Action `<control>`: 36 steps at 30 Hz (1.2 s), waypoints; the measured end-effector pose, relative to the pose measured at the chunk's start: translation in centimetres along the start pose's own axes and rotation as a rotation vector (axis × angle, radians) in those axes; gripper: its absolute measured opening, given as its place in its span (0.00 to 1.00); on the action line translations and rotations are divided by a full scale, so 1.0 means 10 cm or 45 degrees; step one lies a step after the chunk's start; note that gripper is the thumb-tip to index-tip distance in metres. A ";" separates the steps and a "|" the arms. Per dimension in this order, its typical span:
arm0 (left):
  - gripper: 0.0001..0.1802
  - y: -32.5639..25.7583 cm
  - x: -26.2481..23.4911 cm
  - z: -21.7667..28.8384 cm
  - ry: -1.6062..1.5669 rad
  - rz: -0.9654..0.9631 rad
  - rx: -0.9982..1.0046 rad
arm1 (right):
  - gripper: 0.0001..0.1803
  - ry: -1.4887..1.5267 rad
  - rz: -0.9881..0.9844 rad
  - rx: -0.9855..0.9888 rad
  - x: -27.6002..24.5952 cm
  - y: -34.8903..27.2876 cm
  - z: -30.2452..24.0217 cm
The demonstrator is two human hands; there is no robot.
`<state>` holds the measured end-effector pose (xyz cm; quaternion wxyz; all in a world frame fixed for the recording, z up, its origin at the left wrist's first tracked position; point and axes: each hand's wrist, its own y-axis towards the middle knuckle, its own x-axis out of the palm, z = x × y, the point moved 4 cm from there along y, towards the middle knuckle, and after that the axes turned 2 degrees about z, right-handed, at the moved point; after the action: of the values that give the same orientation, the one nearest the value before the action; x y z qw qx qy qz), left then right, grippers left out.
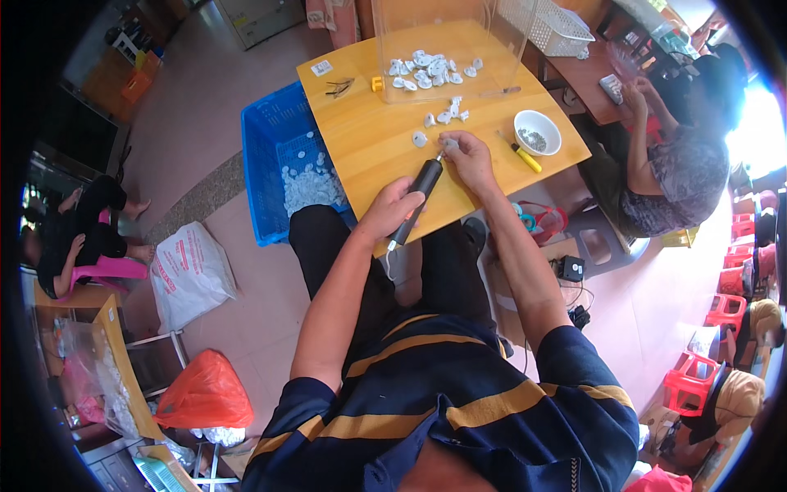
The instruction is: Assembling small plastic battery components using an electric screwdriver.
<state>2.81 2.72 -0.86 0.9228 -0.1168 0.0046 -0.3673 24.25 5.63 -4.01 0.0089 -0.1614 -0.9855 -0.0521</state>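
My left hand [390, 210] is wrapped around a black electric screwdriver [427, 175] with a cord at its lower end, held over the table's near edge. Its tip points up and away toward my right hand [470, 162]. Pinched in my right fingers is a small white plastic part [450, 144], which the tip meets; my fingers partly cover it. A few loose white parts [420, 139] lie just beyond, and a pile of similar ones [426, 69] sits farther back. Right of my right hand are a yellow-handled tool [527, 159] and a white bowl [520, 123] holding tiny metal pieces, perhaps screws.
A clear plastic box [512, 41] surrounds the pile on the wooden table [332, 107]. Left of the table stands a blue basket [257, 176] with many white pieces. A co-worker [676, 156] sits at the right. Red stools [690, 381] and a white sack [190, 275] are farther out.
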 end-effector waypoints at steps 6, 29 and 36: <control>0.17 -0.01 0.00 0.07 -0.112 0.042 -0.023 | 0.12 0.166 0.081 0.044 -0.03 -0.01 -0.10; 0.17 -0.04 -0.05 -0.01 -0.279 0.131 0.063 | 0.10 -1.762 0.385 -0.204 -1.18 0.37 -1.13; 0.16 -0.07 -0.02 0.05 -0.261 0.186 0.064 | 0.13 -1.973 0.163 0.082 -1.46 0.64 -0.70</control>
<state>2.19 2.47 -0.25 0.9453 -0.1299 -0.0905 -0.2852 40.10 6.33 3.13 -0.6748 -0.2079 -0.7004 0.1047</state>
